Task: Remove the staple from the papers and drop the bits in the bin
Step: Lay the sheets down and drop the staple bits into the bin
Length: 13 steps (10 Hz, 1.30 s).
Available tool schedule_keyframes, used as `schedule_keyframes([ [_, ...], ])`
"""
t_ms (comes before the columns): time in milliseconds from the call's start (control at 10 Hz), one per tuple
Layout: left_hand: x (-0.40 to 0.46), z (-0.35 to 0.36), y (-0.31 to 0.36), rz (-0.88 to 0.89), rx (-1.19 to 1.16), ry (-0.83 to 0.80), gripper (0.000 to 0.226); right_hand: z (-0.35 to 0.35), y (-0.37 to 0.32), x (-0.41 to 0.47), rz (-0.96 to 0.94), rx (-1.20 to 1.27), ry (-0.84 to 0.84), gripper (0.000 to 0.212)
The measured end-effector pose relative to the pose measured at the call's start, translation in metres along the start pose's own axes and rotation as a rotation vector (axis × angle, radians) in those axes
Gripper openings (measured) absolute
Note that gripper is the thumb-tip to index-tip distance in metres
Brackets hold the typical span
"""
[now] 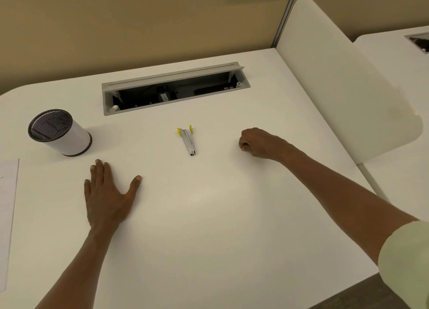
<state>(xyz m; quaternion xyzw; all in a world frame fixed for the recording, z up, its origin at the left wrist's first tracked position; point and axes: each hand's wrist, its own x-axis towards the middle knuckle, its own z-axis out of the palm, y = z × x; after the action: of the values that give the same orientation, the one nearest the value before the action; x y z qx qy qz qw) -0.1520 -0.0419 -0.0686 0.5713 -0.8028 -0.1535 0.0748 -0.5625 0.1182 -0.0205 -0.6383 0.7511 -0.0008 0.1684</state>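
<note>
A: From the head camera, where do we find the staple remover (187,140)?

B: We see it lying flat on the white tabletop (209,215), between our two hands, untouched by either. Its yellow grips point away from us, its metal tip toward us.

A: And our hands?

B: Our left hand (107,192) lies palm down, fingers spread, empty, nearer to us and left of the remover. Our right hand (257,143) sits to the remover's right, fingers curled into a loose fist with the knuckles on the tabletop. We cannot tell whether it pinches anything.

A: The bin (60,132)?

B: A small white cylinder with a dark rim and mesh inside stands just beyond our left hand, well left of the remover.

A: The papers (8,215)?

B: We see a white sheet at the far left edge, apart from both hands.

A: And the room?

B: An open grey cable hatch (174,88) is sunk into the tabletop beyond the remover. A tan partition wall (139,30) rises behind, and a white divider panel (336,76) stands on the right, with another desk (394,53) past it.
</note>
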Motion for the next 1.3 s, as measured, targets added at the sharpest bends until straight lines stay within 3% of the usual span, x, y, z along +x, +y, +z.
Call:
schedule_keyframes([
  [200, 0.0, 0.0, 0.001, 0.005, 0.004, 0.008, 0.108, 0.008, -0.01, -0.007, 0.021, -0.021, 0.032, 0.013],
  [400, -0.001, 0.001, -0.001, 0.012, 0.003, 0.012, 0.108, 0.011, 0.0, -0.017, 0.457, 0.91, 0.291, 0.018],
  [500, 0.0, 0.001, -0.001, 0.017, 0.004, 0.011, 0.108, 0.013, 0.004, -0.026, 0.567, 1.192, 0.417, 0.023],
  [600, 0.0, 0.001, -0.002, 0.016, 0.001, 0.017, 0.108, 0.016, 0.005, -0.03, 0.62, 1.325, 0.486, 0.02],
  [700, 0.0, 0.001, -0.001, 0.018, 0.001, 0.018, 0.108, 0.016, -0.002, -0.032, 0.61, 1.526, 0.516, 0.018],
  [1000, 0.0, -0.003, -0.001, 0.015, -0.006, 0.015, 0.108, 0.008, -0.079, 0.001, 0.461, 1.898, 0.398, 0.02],
  [1300, 0.0, -0.002, -0.001, 0.019, -0.025, 0.019, 0.105, -0.039, -0.208, 0.072, 0.223, 1.919, 0.101, 0.015],
])
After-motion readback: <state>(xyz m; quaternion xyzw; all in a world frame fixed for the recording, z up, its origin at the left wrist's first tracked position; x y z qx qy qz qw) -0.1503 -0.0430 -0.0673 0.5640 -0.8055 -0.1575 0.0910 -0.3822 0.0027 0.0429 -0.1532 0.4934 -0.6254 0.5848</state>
